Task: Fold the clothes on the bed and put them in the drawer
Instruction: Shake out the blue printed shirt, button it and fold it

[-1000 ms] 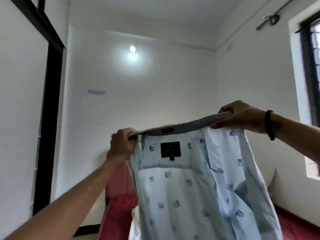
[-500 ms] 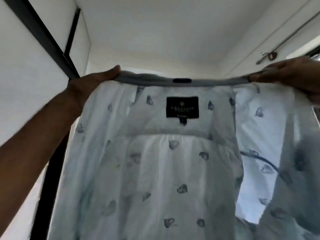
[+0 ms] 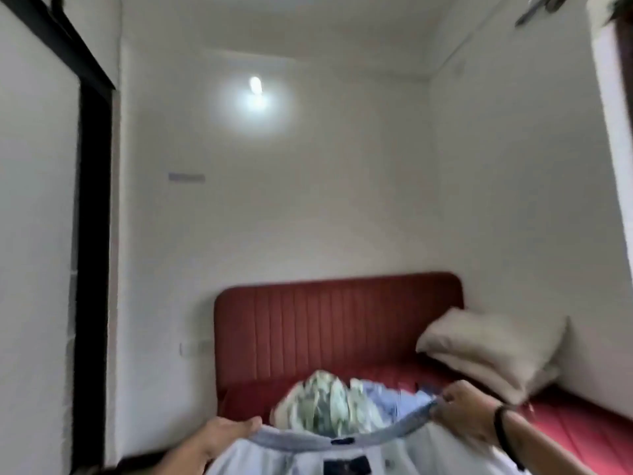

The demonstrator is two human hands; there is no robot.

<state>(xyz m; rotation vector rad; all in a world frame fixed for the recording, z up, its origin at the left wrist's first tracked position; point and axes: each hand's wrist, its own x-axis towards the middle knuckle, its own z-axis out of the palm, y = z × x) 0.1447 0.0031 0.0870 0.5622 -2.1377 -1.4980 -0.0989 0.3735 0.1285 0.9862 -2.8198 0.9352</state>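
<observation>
A pale blue printed shirt [image 3: 274, 457] with a grey collar hangs low at the bottom of the view, its black label facing me. My left hand [image 3: 222, 435] grips the collar's left end. The collar's right end is pinched by my right hand [image 3: 462, 409], which wears a dark wristband. Behind the shirt, a heap of other clothes [image 3: 325, 402], green-patterned and blue, lies on the red bed [image 3: 565, 423]. No drawer is in view.
A red padded headboard [image 3: 335, 323] stands against the white back wall. A beige pillow [image 3: 489, 347] leans in the right corner. A dark-framed white panel [image 3: 92, 214] runs along the left. The frame is motion-blurred.
Both hands have swung the shirt down from high in front of my view to the bottom edge. The bed, headboard, pillow and clothes heap are now uncovered.
</observation>
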